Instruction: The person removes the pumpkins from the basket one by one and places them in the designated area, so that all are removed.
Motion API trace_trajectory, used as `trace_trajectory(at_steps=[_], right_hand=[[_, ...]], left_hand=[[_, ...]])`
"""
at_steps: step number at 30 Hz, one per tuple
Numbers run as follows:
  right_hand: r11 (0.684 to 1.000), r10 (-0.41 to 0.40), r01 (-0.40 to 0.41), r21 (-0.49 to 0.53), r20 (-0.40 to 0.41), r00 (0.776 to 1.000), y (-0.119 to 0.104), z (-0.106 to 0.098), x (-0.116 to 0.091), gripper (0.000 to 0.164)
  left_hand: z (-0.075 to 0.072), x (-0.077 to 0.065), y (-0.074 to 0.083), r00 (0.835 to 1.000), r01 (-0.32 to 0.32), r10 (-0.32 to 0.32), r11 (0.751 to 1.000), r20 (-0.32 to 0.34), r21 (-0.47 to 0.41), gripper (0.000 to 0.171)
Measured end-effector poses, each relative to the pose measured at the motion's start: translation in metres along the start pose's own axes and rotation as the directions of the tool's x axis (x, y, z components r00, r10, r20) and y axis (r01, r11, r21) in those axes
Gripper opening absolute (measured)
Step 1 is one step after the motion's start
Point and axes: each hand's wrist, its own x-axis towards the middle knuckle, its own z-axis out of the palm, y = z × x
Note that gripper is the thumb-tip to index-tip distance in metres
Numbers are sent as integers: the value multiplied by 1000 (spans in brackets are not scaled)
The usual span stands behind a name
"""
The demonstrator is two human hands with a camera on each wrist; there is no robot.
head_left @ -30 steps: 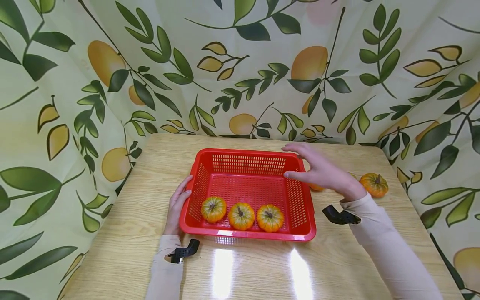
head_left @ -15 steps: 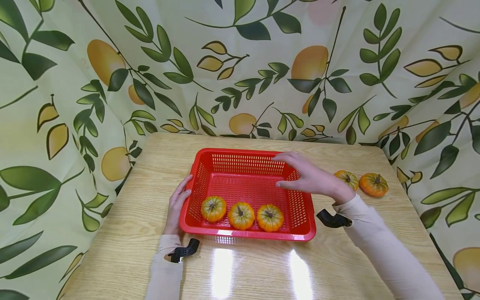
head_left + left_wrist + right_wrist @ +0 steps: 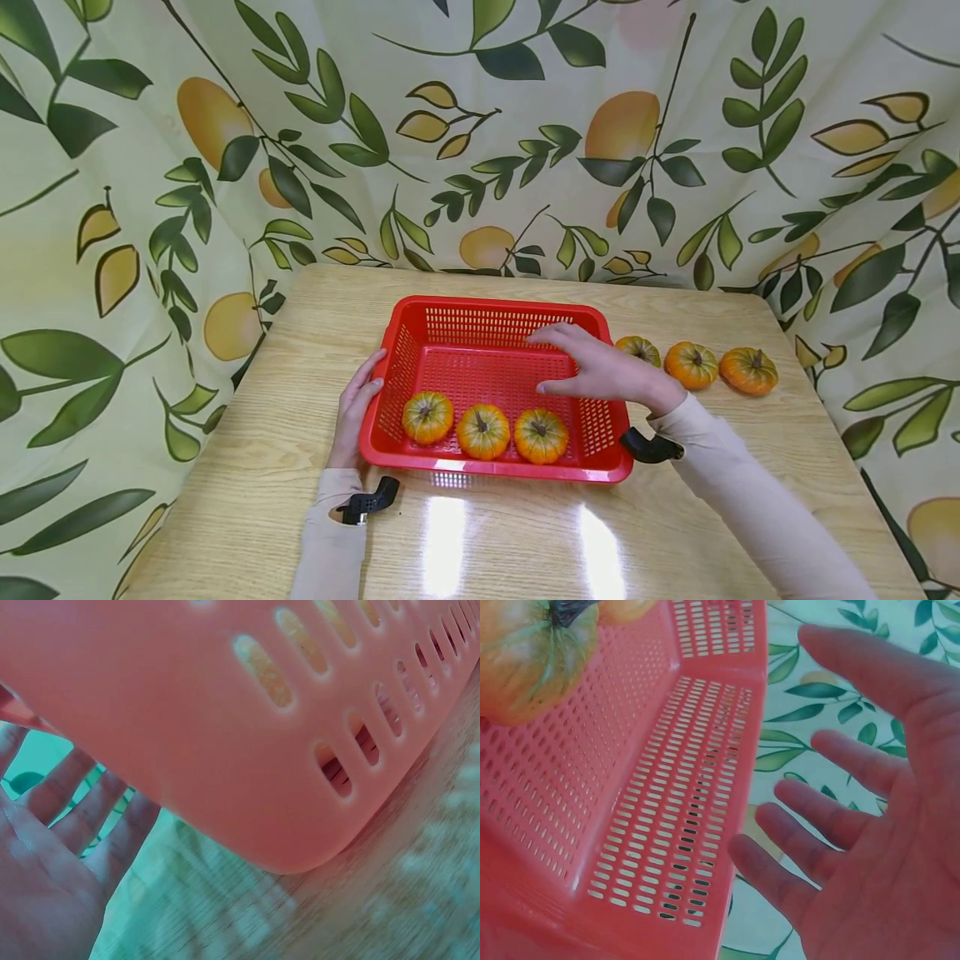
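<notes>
Person's L grip [image 3: 354,412] is resting at the L side of the red basket [image 3: 495,471], straight fingers touching the rim from beneath per L wrist view, not curling round it; prob. steadying it so it isn't sliding. R grip [image 3: 596,367] is hovering above the basket's R part, thumb & fingers spread wide apart, holding nothing. Basket is sitting approx. mid-surface [image 3: 525,533], prob. so both sides are reaching it easily. Three pumpkins [image 3: 482,432] are lying inside in a row along the near wall, stems up, likely lined up to save room. Three more pumpkins [image 3: 691,366] are sitting R of the basket, also in a row, nearest one partly hidden by the R arm [image 3: 750,492]; prob. there for easy R-side reach. Leaf-&-fruit print cloth [image 3: 480,83] is hanging behind. Re brands/labels: none showing; no writing readable, incl. on the black wrist cams [image 3: 651,447].
</notes>
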Motion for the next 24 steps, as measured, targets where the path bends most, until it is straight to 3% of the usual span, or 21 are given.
trace_trajectory(at_steps=[8,24], right_hand=[[1000,5,-3,-17,100,995,-5,10,0,68],[998,11,-1,-56,187,982,-4,31,4,68]], left_hand=[[0,0,0,1000,1,-1,1000,1,4,50],[-2,2,-1,1000,9,-9,1000,10,1,50]])
